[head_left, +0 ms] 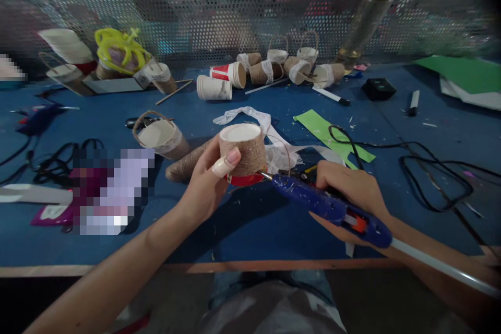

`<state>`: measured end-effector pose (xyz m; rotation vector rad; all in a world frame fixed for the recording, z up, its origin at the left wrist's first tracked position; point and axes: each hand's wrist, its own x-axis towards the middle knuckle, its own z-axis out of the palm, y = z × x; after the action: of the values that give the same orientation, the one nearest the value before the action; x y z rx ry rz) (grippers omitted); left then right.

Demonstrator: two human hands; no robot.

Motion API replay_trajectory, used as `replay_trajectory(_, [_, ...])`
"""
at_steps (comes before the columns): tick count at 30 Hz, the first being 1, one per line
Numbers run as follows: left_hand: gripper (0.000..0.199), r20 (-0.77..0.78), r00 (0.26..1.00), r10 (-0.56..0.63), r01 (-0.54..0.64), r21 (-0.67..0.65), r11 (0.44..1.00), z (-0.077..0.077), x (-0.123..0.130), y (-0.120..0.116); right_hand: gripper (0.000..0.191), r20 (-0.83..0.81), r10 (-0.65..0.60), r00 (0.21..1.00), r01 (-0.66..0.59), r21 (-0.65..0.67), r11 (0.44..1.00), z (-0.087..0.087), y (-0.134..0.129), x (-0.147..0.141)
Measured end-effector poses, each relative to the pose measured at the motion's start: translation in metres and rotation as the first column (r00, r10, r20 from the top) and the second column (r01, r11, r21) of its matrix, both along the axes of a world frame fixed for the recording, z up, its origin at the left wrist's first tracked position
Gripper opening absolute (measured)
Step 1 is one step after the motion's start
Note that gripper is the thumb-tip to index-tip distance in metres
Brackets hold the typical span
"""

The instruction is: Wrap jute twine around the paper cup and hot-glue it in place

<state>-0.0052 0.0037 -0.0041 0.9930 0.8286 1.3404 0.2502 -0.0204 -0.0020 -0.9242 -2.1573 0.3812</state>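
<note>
My left hand (209, 177) grips a paper cup (245, 154) wound with brown twine, its white inside facing up and a red band bare at the bottom. A strip of tape wraps the thumb. My right hand (352, 188) is closed round a blue hot glue gun (313, 198) with a clear glue stick out of its back end. The gun's metal nozzle touches or nearly touches the cup where twine meets red. A roll of twine (188, 163) lies behind my left hand, beside a twine-wrapped cup with a handle (162, 138). White lace ribbon (279, 141) lies behind the held cup.
Several twine-and-lace cups (266, 71) and plain paper cups (215, 87) lie at the back by a perforated metal screen (219, 5). A bottle (370, 15) stands back right. Black cord (415, 177) loops at right; another glue gun (39, 119) lies left. Green paper (319, 125) is near the middle.
</note>
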Motion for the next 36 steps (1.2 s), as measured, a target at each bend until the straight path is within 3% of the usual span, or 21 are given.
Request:
replay_trajectory(6, [0.033,0.011,0.998,0.055,-0.055,-0.025,0.998,0.0002,0.0001,-0.0009,0.03,0.03,0.0,1.0,0.0,-0.022,1.0,0.0026,0.0015,0.0043])
replay_trajectory(12, [0.042,0.005,0.999,0.041,-0.041,-0.009,0.999,0.0019,0.0028,0.0002,0.029,-0.006,0.001,1.0,0.0,0.039,0.999,-0.002,-0.0014,-0.0026])
replay_trajectory(22, [0.025,0.048,0.997,0.062,-0.06,-0.035,0.998,0.0012,0.0005,0.0007,0.031,0.032,-0.009,0.999,0.01,-0.049,0.999,0.0034,-0.0004,0.0037])
replay_trajectory(28, [0.045,0.062,0.998,0.021,-0.017,-0.06,0.998,0.002,0.0029,0.0005,0.03,-0.044,0.014,0.999,-0.013,0.025,1.0,0.0001,-0.001,-0.0025])
replay_trajectory(36, [0.033,0.057,0.998,0.018,-0.017,-0.024,1.0,-0.0001,0.0,0.0006,0.03,-0.021,-0.024,0.999,0.024,-0.014,1.0,0.0024,-0.0027,-0.0032])
